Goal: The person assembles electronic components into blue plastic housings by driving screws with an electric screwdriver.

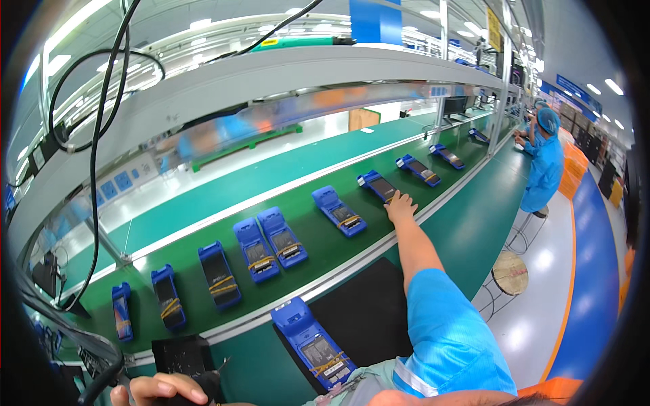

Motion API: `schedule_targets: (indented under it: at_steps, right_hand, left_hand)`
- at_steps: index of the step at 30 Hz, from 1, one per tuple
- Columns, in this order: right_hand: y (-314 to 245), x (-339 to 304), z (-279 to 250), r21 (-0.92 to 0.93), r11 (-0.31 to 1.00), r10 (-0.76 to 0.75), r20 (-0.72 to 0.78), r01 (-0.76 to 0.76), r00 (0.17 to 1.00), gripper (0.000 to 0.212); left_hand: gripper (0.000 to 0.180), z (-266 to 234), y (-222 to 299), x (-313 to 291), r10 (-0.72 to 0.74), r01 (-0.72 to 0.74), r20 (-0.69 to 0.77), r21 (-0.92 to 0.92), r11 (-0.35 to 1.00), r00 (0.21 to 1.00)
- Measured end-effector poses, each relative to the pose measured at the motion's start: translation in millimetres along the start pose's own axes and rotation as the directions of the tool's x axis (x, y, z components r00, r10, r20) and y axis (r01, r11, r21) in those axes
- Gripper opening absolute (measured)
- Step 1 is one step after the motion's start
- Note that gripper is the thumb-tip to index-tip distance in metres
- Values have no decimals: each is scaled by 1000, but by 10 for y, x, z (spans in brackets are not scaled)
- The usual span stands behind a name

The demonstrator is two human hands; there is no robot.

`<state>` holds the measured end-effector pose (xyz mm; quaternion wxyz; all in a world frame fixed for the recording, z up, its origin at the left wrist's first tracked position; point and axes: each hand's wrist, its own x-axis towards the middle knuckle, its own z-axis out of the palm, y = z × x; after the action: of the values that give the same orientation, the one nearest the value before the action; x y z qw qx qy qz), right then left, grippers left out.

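Note:
My right arm stretches over the green conveyor belt, and my right hand [402, 207] has its fingers bent over the near end of a blue payment terminal [379, 185] with a dark screen. Low at the left, my left hand [162, 388] is closed round a black tool [208, 387] with a thin metal tip; most of this tool is hidden. In front of me, another blue payment terminal [314, 344] lies back up on a black mat [369, 311], its battery bay showing and a yellow rubber band around its lower part.
More banded blue terminals [219, 276] lie spaced along the belt [325, 250], some back up. A grey shelf beam [284, 71] crosses above it, and black cables [95, 169] hang at the left. Co-workers in blue [544, 162] sit farther along, near a round stool [510, 273].

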<state>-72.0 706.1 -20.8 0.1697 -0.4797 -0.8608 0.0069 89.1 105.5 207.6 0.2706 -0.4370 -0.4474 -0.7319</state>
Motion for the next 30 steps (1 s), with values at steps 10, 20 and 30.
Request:
schedule_targets:
  at_steps: [10, 20, 30]
  right_hand:
    - [1, -1126, -1135, 944, 180, -527, 331, -278, 783, 53]
    - [570, -3258, -1566, 465, 82, -825, 529, -882, 202, 65]
    - [397, -2677, -2014, 611, 764, -630, 635, 208, 448, 59]
  left_hand:
    - [64, -138, -206, 0, 199, -196, 94, -32, 980, 976]
    - [75, 2, -139, -67, 166, -157, -65, 116, 981, 984]
    - [60, -26, -142, -35, 123, -116, 51, -115, 986, 991]
